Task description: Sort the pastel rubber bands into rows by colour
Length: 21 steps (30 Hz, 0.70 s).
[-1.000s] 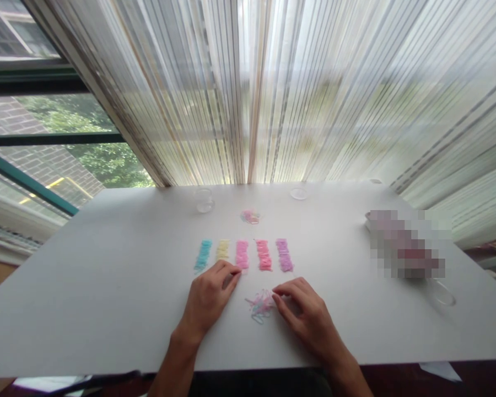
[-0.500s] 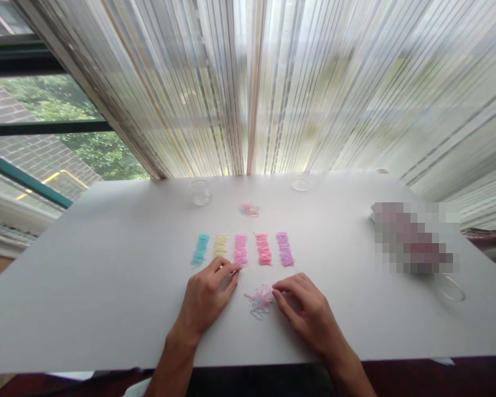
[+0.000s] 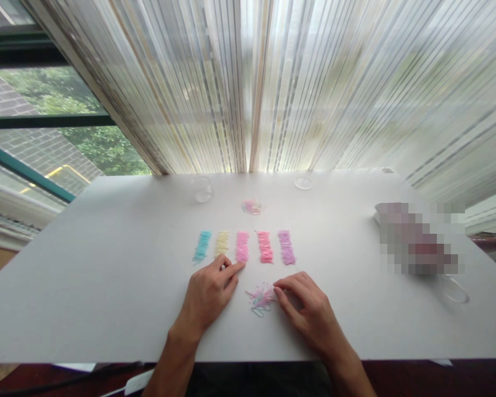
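Five columns of small thin loops, too fine to tell whether clips or elastic bands, lie in a row: turquoise (image 3: pixel 202 246), pale yellow (image 3: pixel 222 242), pink (image 3: pixel 242 246), coral (image 3: pixel 265 247) and purple (image 3: pixel 286 247). My left hand (image 3: pixel 210 289) has its index finger stretched out onto the lower end of the pink column, thumb apart below. In front lies a loose pile of mixed pastel loops (image 3: pixel 260 298). At its right edge, my right hand (image 3: pixel 306 302) has thumb and index fingertips pinched together on a pinkish loop.
A smaller mixed heap of loops (image 3: pixel 253 207) lies behind the columns. Farther back on the white table (image 3: pixel 107 275) are a clear round container (image 3: pixel 204 191) and a clear lid (image 3: pixel 303 183). A blurred-out object (image 3: pixel 415 237) with a strap lies at the right. Curtains (image 3: pixel 248 82) hang behind.
My left index finger has straightened and shifted slightly right onto the lower end of the pink column. My right hand stays by the pile. The view has tilted slightly.
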### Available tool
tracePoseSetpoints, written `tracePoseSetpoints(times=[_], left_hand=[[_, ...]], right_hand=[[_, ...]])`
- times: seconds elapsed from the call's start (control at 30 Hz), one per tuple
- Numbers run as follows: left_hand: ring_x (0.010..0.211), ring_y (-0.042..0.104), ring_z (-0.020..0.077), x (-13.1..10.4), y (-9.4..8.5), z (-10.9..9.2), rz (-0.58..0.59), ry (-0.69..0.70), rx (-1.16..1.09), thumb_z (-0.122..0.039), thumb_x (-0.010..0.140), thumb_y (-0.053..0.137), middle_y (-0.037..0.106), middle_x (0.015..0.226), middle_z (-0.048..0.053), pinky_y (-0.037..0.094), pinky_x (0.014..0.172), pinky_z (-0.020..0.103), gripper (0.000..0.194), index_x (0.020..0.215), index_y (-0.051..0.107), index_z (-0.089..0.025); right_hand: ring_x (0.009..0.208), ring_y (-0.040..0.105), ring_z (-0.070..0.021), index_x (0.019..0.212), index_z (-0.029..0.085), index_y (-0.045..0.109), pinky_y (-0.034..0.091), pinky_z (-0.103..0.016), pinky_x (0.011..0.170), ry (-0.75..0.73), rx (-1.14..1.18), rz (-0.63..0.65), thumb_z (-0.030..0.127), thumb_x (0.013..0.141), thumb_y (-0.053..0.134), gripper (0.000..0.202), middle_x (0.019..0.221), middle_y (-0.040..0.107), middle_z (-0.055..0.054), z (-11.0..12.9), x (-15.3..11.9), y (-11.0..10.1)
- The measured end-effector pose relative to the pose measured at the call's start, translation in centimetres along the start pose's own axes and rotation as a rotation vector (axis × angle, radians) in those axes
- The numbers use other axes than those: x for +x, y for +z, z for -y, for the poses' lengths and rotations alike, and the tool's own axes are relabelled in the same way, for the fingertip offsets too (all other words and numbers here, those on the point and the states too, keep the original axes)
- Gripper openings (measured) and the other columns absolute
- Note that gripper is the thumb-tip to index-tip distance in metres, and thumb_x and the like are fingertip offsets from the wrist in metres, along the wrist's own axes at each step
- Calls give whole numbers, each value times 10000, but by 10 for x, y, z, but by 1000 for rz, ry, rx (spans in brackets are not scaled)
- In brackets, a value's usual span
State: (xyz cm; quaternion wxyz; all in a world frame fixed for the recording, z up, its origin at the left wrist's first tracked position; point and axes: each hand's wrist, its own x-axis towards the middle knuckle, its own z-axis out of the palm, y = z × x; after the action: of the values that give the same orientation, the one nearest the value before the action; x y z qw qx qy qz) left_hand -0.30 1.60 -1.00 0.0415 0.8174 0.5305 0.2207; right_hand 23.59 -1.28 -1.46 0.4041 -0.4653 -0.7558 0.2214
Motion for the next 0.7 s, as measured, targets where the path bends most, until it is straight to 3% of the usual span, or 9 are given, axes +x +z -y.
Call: tracePoseSetpoints(times=[0.27, 0.5, 0.7], left_hand=[[778, 682, 158, -1, -4, -3, -24, -28, -119, -147, 951, 542, 696, 931, 17, 541, 713, 260, 211, 1062, 710, -212], [791, 671, 180, -8, -17, -14, 130, 33, -225, -170, 897, 628, 706, 965, 26, 543, 731, 293, 176, 1022, 732, -237], [791, 664, 179, -11, -12, -13, 120, 77, -218, -196, 922, 642, 693, 935, 29, 540, 740, 293, 118, 946, 750, -239]], right_hand=[[848, 637, -217, 956, 234, 662, 540, -348, 742, 4, -8, -2, 199, 1004, 574, 107, 876, 693, -47, 1, -1, -1], [845, 638, -219, 942, 235, 664, 546, -351, 743, 10, -17, -4, 204, 1003, 572, 115, 871, 694, -49, 2, 0, 0], [838, 641, -220, 936, 235, 668, 548, -348, 737, 10, -37, -14, 204, 994, 581, 109, 869, 696, -50, 3, 1, 0]])
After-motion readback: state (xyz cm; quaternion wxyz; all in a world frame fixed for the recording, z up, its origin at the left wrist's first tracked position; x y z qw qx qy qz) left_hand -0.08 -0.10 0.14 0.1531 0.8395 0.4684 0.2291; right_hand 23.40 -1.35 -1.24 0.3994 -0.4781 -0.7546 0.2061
